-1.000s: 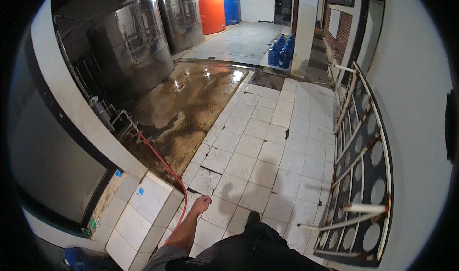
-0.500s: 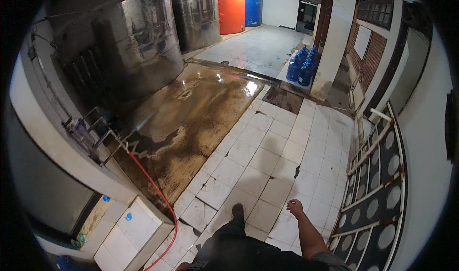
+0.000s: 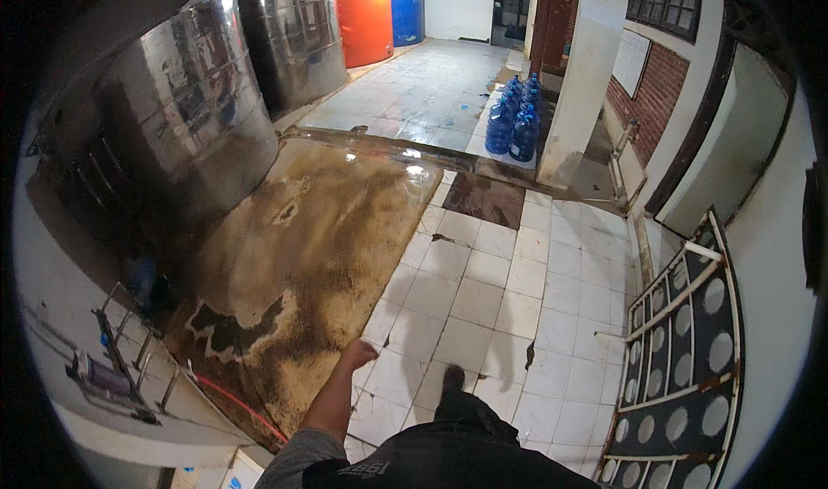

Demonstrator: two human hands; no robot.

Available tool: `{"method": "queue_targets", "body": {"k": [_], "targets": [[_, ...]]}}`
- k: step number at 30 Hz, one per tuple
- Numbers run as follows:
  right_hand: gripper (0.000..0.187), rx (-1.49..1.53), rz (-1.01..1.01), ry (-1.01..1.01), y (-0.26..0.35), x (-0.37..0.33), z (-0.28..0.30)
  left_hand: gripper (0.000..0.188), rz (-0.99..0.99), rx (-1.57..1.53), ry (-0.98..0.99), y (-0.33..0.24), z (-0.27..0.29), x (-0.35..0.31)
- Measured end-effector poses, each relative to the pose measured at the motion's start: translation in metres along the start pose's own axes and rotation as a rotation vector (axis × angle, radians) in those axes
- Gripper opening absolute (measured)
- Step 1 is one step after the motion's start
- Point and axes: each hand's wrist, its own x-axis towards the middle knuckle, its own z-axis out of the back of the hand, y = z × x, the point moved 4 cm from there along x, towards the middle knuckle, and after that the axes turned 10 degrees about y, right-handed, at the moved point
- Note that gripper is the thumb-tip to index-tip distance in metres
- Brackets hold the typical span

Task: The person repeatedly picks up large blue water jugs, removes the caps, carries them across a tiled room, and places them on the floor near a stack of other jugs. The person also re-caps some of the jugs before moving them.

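Note:
My left hand swings out in front of my body on the left, its fingers loosely bent and nothing visible in them. It hangs in the air above the border between the wet brown floor and the white floor tiles. My right hand is out of view. One dark shoe shows on the tiles below me.
Large steel tanks stand at left, with an orange tank and a blue tank behind. Blue water bottles stand by a pillar. A metal gate leans right. A red hose lies lower left.
I have moved forward, so the bottles and tanks look nearer. My left hand has swung into view, while my right hand and forearm have left it. Less of the red hose shows.

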Motion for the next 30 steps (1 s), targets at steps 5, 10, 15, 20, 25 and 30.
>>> {"method": "queue_targets", "body": {"k": [5, 10, 15, 20, 25, 30], "targets": [[0.029, -0.002, -0.03, 0.01, 0.152, 0.062, 0.067, 0.029, 0.143, -0.389, -0.074, -0.084, 0.099, 0.104], [0.031, -0.172, 0.084, 0.03, 0.344, 0.169, 0.163, 0.04, 0.327, -0.147, 0.206, 0.05, 0.03, 0.115], [0.023, -0.394, 0.56, -0.372, 0.624, 0.27, 0.326, 0.039, 0.574, -0.417, 0.304, 0.117, 0.011, 0.055], [0.024, 0.164, 0.683, -0.204, 0.875, 0.278, 0.412, 0.04, 0.651, -0.73, 0.236, 0.125, 0.057, 0.103], [0.024, 0.179, 0.65, -0.21, 0.923, 0.359, 0.435, 0.042, 0.584, -0.597, 0.263, 0.156, 0.183, 0.305], [0.032, -1.096, 0.45, -0.102, 0.796, 0.447, 0.44, 0.044, 0.407, -0.056, 0.176, 0.177, 0.369, 0.614]]}}
